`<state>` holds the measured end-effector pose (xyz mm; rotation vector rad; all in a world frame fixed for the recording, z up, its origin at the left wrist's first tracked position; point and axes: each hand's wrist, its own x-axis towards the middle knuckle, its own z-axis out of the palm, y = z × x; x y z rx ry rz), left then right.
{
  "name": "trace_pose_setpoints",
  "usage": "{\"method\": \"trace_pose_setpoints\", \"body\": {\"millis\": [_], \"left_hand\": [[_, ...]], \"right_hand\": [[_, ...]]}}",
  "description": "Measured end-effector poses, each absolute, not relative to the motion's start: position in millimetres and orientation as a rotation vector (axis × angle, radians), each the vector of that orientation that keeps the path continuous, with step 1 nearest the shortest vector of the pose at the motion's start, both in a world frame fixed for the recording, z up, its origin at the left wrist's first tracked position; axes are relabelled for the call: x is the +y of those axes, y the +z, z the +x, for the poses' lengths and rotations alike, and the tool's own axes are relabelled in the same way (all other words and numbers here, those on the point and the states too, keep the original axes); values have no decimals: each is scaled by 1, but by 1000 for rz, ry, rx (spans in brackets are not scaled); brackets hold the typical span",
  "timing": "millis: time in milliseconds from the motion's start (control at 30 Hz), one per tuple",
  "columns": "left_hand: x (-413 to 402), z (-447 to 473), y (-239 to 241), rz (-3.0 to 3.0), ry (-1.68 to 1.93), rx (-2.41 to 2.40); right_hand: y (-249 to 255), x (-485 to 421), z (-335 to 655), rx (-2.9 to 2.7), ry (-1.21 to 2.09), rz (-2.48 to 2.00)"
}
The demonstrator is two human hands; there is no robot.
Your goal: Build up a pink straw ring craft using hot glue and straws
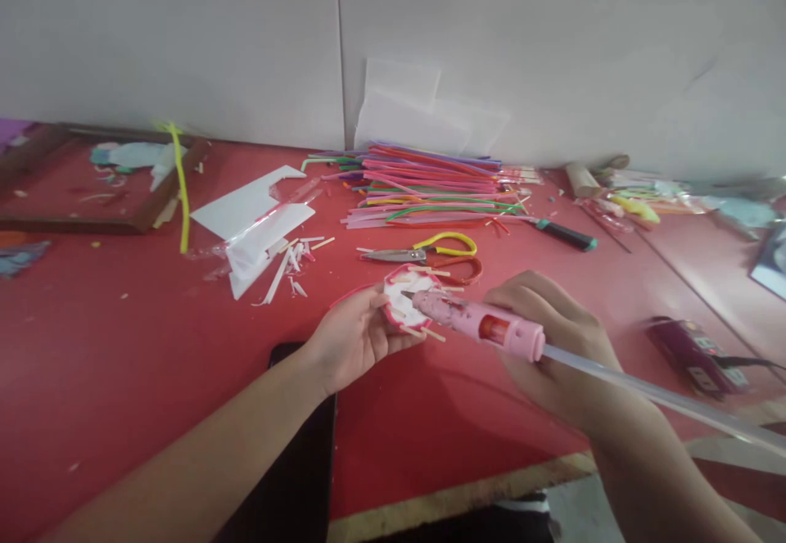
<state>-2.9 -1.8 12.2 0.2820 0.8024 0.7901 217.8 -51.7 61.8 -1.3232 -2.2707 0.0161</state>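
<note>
My left hand (362, 334) grips a small white piece edged in red (405, 293), with several thin wooden sticks poking out along its right side. A pink hot glue gun (472, 319) is in my right hand (549, 346), its fingers wrapped round the handle, which is mostly hidden. The nozzle tip is at the white surface of the piece; whether it touches I cannot tell. A long translucent glue stick (644, 391) runs out of the gun's back end toward the right edge. Just beyond the piece lie scissors (423, 255) with yellow and red handles.
A bundle of coloured pipe cleaners (430, 187) lies toward the wall, with a utility knife (565, 234) to its right. White paper sheets (251, 223) and cut scraps (291, 269) are at left. A power strip (697, 355) stands at right; a dark flat object (300, 461) lies under my left arm.
</note>
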Motion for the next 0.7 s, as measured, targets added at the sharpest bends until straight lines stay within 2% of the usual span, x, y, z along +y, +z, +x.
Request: {"method": "trace_pose_setpoints", "body": {"millis": [700], "left_hand": [[-1,-7,9,279,753,674]], "right_hand": [[54,-49,204,-2185,125,-1382]]}}
